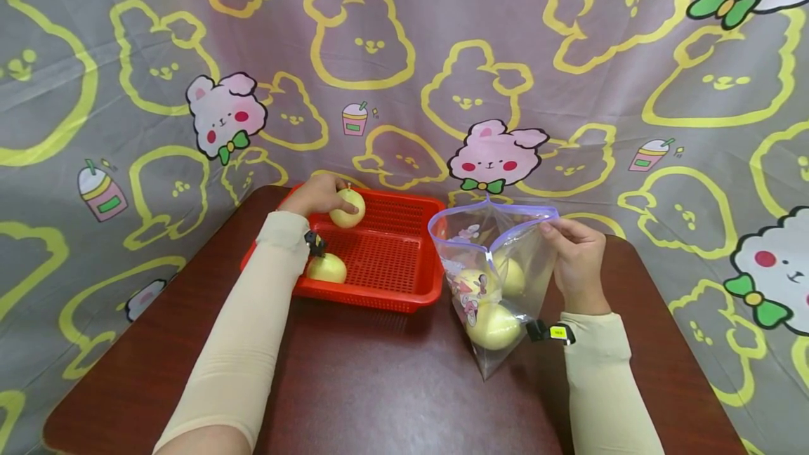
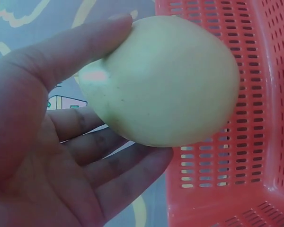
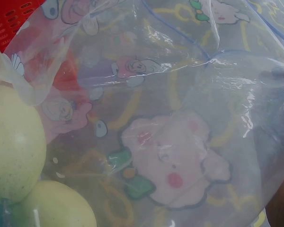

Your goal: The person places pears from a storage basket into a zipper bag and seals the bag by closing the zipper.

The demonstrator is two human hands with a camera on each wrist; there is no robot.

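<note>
In the head view, my left hand (image 1: 318,196) grips a pale yellow pear (image 1: 350,210) above the left back of a red plastic basket (image 1: 407,298). The left wrist view shows my thumb on one side of this round pear (image 2: 165,82) and the fingers curled beneath it. Another pear (image 1: 327,269) lies at the basket's front left. On the right, my right hand (image 1: 581,262) pinches the rim of a clear zip bag (image 1: 537,248) with a purple seal; the bag's mouth gapes. Several pears (image 1: 493,328) sit inside it. In the right wrist view my fingers are mostly hidden.
A dark brown table (image 1: 379,385) carries the basket and sits against a grey patterned cloth (image 1: 392,48) hanging behind and around it. The bag stands close to the basket's right side. Cartoon prints on the bag (image 3: 137,68) partly cover the view through it.
</note>
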